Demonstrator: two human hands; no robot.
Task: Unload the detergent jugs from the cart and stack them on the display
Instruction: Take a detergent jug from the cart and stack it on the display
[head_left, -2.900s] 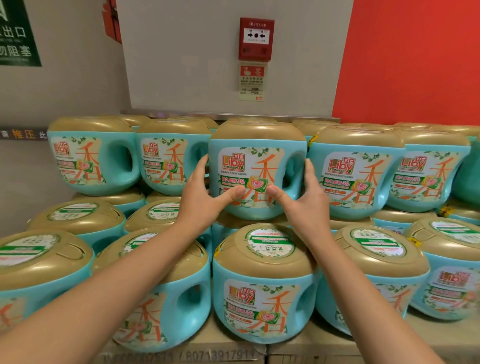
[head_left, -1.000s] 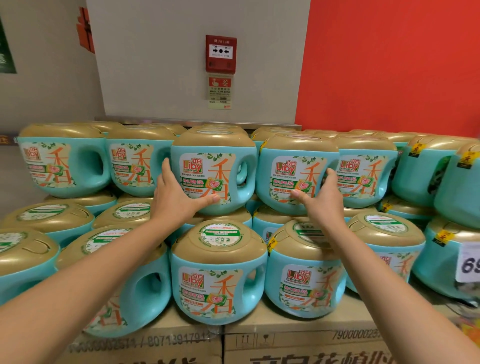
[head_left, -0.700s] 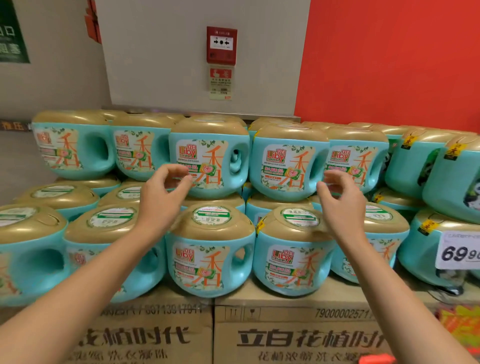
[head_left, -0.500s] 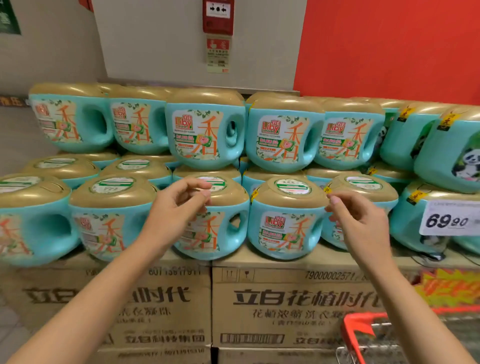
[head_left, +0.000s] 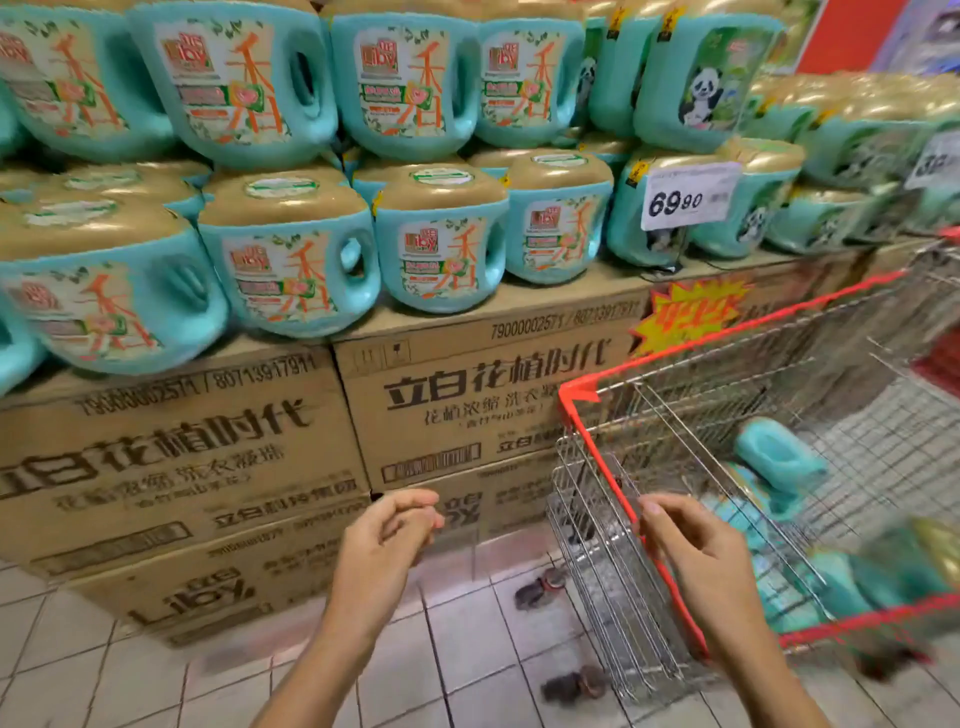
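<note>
Holds nothing in either hand: left hand (head_left: 387, 535) at bottom centre, right hand (head_left: 691, 545) just right of it, fingers loosely curled on both. Hovers the right hand at the red rim of the cart (head_left: 571, 395), lower right; contact unclear. Finds the detergent jugs (head_left: 779, 457) down inside that basket, right of and below both hands, nearer the right one. Lying tipped, long axis lost to blur. Counts one cart, at least two jugs inside; many more in two tiers on the display (head_left: 597, 291).
</note>
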